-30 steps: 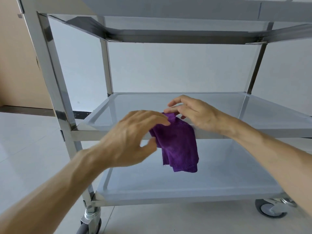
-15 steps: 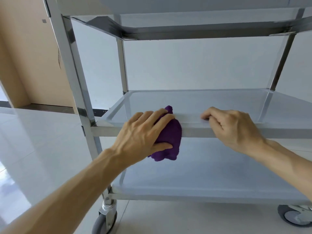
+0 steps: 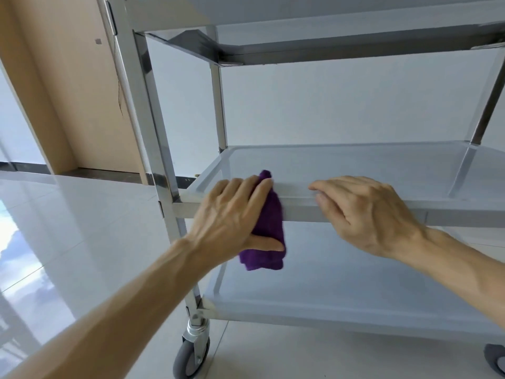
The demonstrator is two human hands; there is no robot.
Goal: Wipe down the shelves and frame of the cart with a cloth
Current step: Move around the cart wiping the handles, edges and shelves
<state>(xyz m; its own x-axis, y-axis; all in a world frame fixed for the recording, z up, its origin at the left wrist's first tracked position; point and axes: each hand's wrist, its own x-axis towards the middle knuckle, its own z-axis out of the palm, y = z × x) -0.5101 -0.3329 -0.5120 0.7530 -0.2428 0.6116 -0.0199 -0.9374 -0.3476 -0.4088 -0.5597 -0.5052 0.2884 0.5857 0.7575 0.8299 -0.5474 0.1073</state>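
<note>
A steel three-shelf cart stands in front of me, its middle shelf (image 3: 355, 165) at hand height. A purple cloth (image 3: 269, 222) is draped over that shelf's front rail (image 3: 297, 212). My left hand (image 3: 232, 214) grips the cloth, fingers over the top of the rail and thumb under the cloth's lower fold. My right hand (image 3: 363, 212) rests on the same rail to the right of the cloth, its fingers curled over the rail's edge. A gap of bare rail separates the two hands.
The cart's front left post (image 3: 147, 110) rises beside my left hand. Below lies the bottom shelf (image 3: 355, 291), with a caster (image 3: 192, 356) at its front left corner and another caster (image 3: 496, 362) at the right. Glossy floor tiles (image 3: 68, 242) spread left, before a beige wall (image 3: 68, 83).
My left hand took the hanging cloth from my right, bunched it against the front rail and slid it slightly. My right hand moved right and settled on the rail. The camera swung left.
</note>
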